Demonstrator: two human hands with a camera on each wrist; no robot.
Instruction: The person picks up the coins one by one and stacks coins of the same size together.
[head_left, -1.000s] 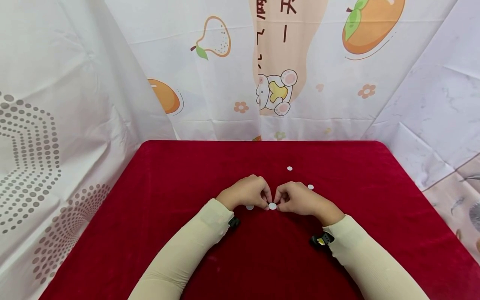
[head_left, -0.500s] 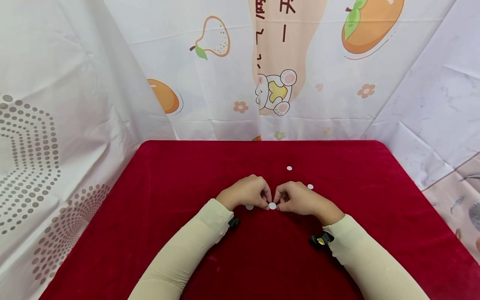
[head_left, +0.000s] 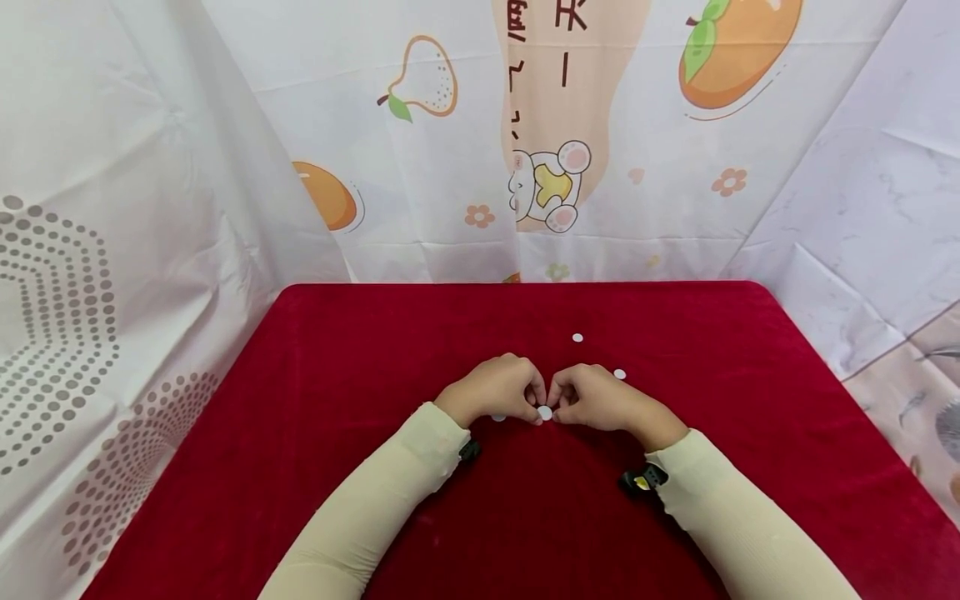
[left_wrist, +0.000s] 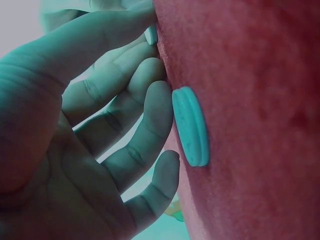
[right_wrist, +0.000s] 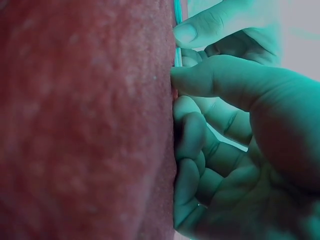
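White disc (head_left: pixel 545 412) pinched at opposite edges, low over the red surface (head_left: pixel 375 350).
In the head view, it is held between the curled fingers of the left hand (head_left: pixel 506 389) and right hand (head_left: pixel 600 398), presumably so that it is steadied evenly; a third disc (head_left: pixel 577 337) and fourth disc (head_left: pixel 619 374) are set beyond. In the left wrist view, a second disc (left_wrist: pixel 190 126) is seen lying ungripped beside the fingers. In the right wrist view, the white disc's edge is framed by both thumbs; whether it is lifted cannot be told.
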